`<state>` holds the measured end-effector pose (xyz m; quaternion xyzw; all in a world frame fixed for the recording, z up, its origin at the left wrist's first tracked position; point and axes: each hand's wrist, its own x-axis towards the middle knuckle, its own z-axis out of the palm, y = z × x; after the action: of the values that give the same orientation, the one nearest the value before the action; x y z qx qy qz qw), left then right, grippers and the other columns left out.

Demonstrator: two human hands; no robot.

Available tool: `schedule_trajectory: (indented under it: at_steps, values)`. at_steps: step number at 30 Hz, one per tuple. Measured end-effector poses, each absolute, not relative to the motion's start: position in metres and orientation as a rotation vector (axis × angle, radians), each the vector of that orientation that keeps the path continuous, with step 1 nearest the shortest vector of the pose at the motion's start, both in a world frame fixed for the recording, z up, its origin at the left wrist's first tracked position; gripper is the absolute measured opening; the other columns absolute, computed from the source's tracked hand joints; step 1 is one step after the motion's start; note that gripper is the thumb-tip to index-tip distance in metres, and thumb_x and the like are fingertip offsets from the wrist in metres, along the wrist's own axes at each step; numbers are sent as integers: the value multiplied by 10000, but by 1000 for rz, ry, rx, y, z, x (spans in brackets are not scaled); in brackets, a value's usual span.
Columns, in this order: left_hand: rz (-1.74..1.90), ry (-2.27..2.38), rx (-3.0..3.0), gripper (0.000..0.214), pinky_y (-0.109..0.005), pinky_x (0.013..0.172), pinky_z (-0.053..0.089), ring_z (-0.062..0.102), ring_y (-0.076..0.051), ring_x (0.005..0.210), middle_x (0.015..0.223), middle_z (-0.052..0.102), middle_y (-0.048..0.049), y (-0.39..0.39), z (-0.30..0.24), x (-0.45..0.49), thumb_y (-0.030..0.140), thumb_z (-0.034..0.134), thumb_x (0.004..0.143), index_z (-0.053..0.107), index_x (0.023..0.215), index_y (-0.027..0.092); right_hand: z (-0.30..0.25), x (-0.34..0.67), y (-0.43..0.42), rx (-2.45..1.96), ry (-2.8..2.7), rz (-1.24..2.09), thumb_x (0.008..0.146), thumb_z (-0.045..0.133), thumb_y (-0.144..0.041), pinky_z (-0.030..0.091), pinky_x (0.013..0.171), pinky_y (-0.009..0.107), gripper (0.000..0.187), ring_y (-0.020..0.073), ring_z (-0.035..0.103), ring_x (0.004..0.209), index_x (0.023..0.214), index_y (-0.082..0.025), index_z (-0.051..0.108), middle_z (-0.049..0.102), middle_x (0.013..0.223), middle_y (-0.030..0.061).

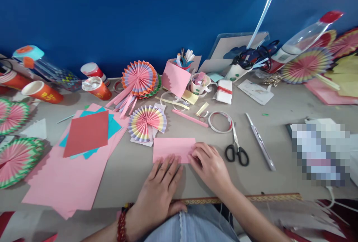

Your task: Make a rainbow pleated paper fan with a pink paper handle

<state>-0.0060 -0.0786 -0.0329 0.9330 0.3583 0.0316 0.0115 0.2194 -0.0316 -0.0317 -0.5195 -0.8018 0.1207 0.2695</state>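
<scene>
A pink paper strip (173,147), apparently folded, lies flat on the table in front of me. My left hand (160,184) rests on its lower edge, fingers stretched out and spread. At the strip's right end, my right hand (209,162) has its fingers curled in a pinch on the edge. Just behind the strip sits a pleated paper fan (147,121) in pink, yellow and lilac. Black-handled scissors (237,150) lie to the right of my right hand, near a roll of tape (220,122).
To the left is a stack of pink sheets (75,182) with a red sheet (86,134) on top. Orange paper cups (46,92) lean along the back left. A utility knife (260,141) and a phone (319,152) lie at right. Finished rosettes (140,78) stand against the blue wall.
</scene>
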Motion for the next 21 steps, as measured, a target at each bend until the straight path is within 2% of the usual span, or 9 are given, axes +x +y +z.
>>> schedule_trajectory:
  at_steps: [4,7,9,13,18,21]
  values:
    - [124,1095,2894,927,-535,1218,120,170,-367,1526,1647,252,-158,-77,-32,-7,770,329,904,302,1568,124,-30,223,-31,-1410,-2184,290,966,506,-166,484,841,376,120,227,641,948,908,-206,602,669,1027,92]
    - [112,1097,2887,951,-529,1223,98,160,-366,1528,1650,239,-160,-78,-32,-8,777,318,902,279,1573,104,-26,227,-34,-1404,-2265,142,960,470,-123,511,850,403,195,252,632,1010,1011,-192,645,669,1148,136]
    - [105,1111,2878,970,-523,1225,88,161,-361,1528,1644,254,-160,-79,-33,-8,788,304,897,270,1574,95,-22,228,-39,-1341,-2345,41,939,475,-85,495,926,455,263,269,617,1069,1039,-217,679,674,1223,121]
    - [115,1124,2862,992,-507,1226,82,176,-347,1526,1634,287,-152,-81,-34,-8,806,290,886,264,1576,94,-15,225,-54,-1201,-2499,40,925,530,-119,360,1118,544,350,277,558,1217,1211,-264,671,650,1348,57]
    - [153,1099,2868,1002,-501,1220,110,184,-340,1519,1627,308,-156,-78,-28,-10,799,308,888,259,1572,67,-15,240,-64,-1282,-2513,96,960,533,-199,355,1116,572,348,294,544,1249,1274,-287,656,637,1374,44]
    - [181,1095,2833,992,-481,1210,167,261,-319,1481,1601,370,-137,-72,-23,-8,800,321,886,253,1577,92,-16,251,-67,-1315,-2468,120,967,518,-205,385,1092,574,358,299,537,1262,1282,-304,658,624,1392,44]
